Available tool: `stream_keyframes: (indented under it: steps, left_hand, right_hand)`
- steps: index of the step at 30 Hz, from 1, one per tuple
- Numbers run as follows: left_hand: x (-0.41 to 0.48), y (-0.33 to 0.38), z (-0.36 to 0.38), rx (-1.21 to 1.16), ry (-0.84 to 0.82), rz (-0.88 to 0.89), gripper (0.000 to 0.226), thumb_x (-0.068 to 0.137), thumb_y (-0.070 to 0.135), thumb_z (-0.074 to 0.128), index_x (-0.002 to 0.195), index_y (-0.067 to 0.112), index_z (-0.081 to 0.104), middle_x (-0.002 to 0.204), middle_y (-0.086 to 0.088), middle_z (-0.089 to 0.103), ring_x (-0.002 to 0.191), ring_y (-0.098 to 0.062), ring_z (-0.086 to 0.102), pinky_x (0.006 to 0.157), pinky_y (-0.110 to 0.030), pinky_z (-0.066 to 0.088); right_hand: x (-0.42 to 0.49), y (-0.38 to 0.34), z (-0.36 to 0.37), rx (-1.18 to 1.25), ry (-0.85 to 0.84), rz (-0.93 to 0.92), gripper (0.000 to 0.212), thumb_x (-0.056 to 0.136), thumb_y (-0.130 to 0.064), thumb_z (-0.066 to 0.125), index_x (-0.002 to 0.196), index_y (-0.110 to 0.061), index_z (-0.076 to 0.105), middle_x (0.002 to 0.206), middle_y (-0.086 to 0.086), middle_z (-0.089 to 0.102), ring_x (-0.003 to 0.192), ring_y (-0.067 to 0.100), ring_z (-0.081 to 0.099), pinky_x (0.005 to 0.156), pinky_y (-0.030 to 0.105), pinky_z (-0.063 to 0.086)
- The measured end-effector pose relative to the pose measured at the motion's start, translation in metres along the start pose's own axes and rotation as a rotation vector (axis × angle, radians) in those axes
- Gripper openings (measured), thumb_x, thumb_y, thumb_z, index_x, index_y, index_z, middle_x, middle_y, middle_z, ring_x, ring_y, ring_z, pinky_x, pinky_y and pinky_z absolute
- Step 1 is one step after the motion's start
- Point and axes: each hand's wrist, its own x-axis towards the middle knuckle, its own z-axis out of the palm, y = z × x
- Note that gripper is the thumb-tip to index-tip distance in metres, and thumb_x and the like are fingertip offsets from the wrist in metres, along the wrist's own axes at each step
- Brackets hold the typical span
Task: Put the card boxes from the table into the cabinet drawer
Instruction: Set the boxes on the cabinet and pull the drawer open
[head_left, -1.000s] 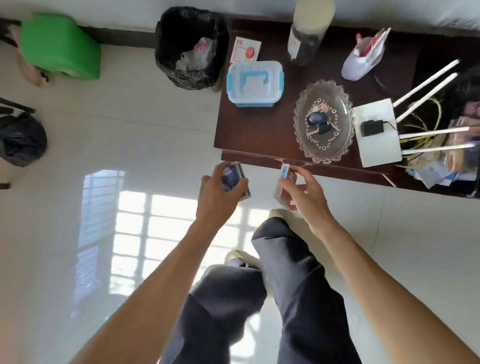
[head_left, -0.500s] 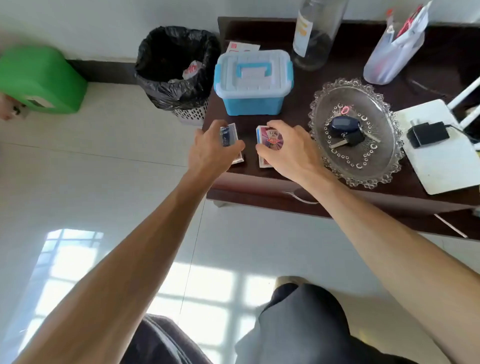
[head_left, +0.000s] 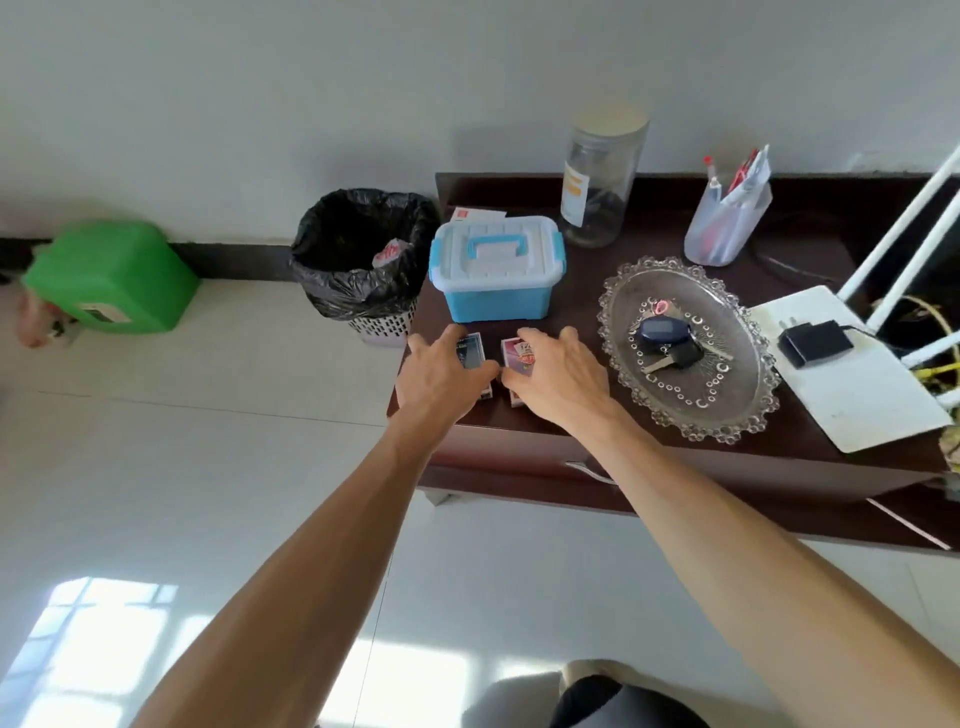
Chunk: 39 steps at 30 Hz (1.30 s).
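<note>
Both hands are down on the dark table (head_left: 582, 270) near its front left corner. The left hand (head_left: 441, 376) curls over the blue card box (head_left: 471, 351), fingers gripping its sides; the right hand (head_left: 558, 376) clasps the red card box (head_left: 519, 356) just beside it. Both boxes lie on the tabletop, close to the front edge. A blue storage box (head_left: 498, 278) sits just behind them, a glass dish (head_left: 691, 348) to the right. Open floor (head_left: 156, 467) lies left, past the bin (head_left: 358, 260).

Bright daylight, floor glare, fisheye edges
</note>
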Motion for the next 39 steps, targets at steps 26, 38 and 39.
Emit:
stream_keyframes:
  steps: [26,38,39]
  left_hand:
    - [-0.058,-0.092,0.002,-0.608,0.039,-0.247,0.038,0.087,0.053,0.058,0.081,0.016,0.069,0.068,0.013,0.064,0.063,-0.004,0.058,0.053,-0.023,0.040]
    - [-0.098,-0.094,0.001,-0.091,0.135,0.035,0.081,0.079,0.063,0.065,0.140,0.013,0.046,0.140,-0.010,0.051,0.129,-0.031,0.045,0.108,-0.047,0.036]
    - [-0.106,-0.094,0.001,-0.040,0.149,0.084,0.084,0.077,0.065,0.066,0.142,0.016,0.042,0.142,-0.008,0.048,0.130,-0.031,0.041,0.109,-0.047,0.035]
  right_hand:
    - [-0.130,0.141,0.045,-0.074,-0.182,0.055,0.049,0.092,-0.037,0.058,0.136,-0.016,0.051,0.133,-0.001,0.049,0.114,0.032,0.063,0.082,0.046,0.052]
    - [-0.154,0.137,0.047,-0.063,-0.180,0.049,0.052,0.093,-0.041,0.056,0.138,-0.015,0.051,0.133,-0.001,0.050,0.112,0.028,0.063,0.082,0.041,0.049]
    - [-0.159,0.136,0.046,-0.057,-0.182,0.049,0.052,0.094,-0.041,0.055,0.140,-0.015,0.051,0.135,-0.001,0.050,0.113,0.027,0.063,0.083,0.041,0.049]
